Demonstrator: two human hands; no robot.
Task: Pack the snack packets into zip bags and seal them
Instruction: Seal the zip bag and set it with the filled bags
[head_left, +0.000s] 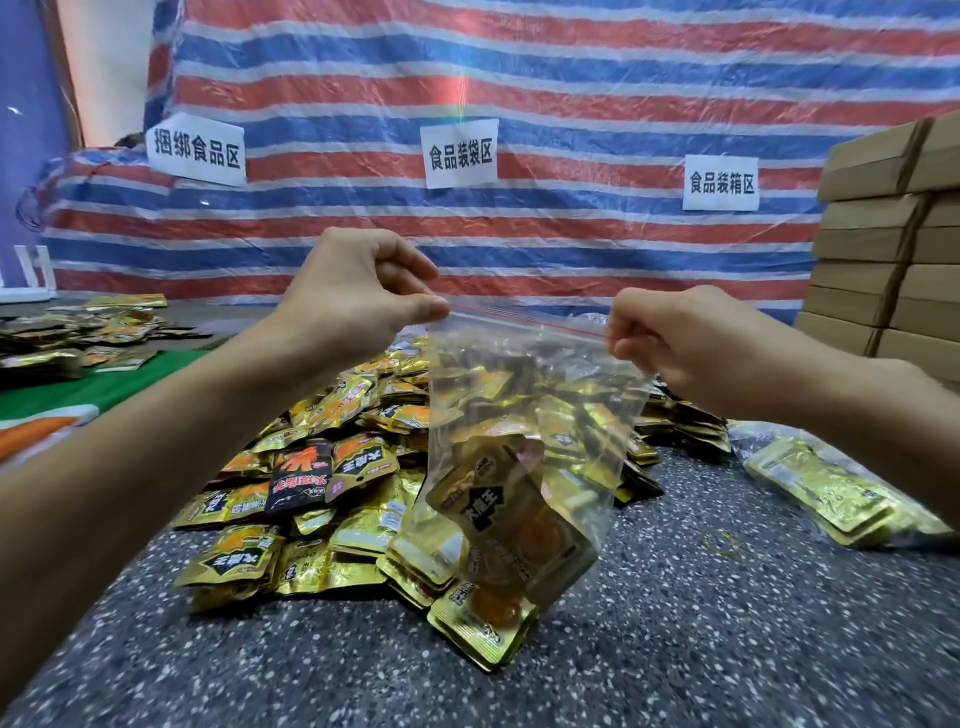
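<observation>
A clear zip bag (540, 374) with a red zip line hangs in the air above the table. My left hand (353, 296) pinches its top left corner, and my right hand (675, 343) pinches the top right corner, stretching the zip strip between them. Gold snack packets (498, 525) sit in the bottom of the bag. Behind and under it lies a big heap of loose gold snack packets (332, 467), with one black packet (298, 480) among them.
A filled zip bag (826, 493) lies at the right on the speckled table (675, 649), near a rubber band (722, 540). Stacked cardboard boxes (893, 244) stand at the far right. More packets (78, 332) lie far left. A striped tarp (519, 104) with paper signs hangs behind.
</observation>
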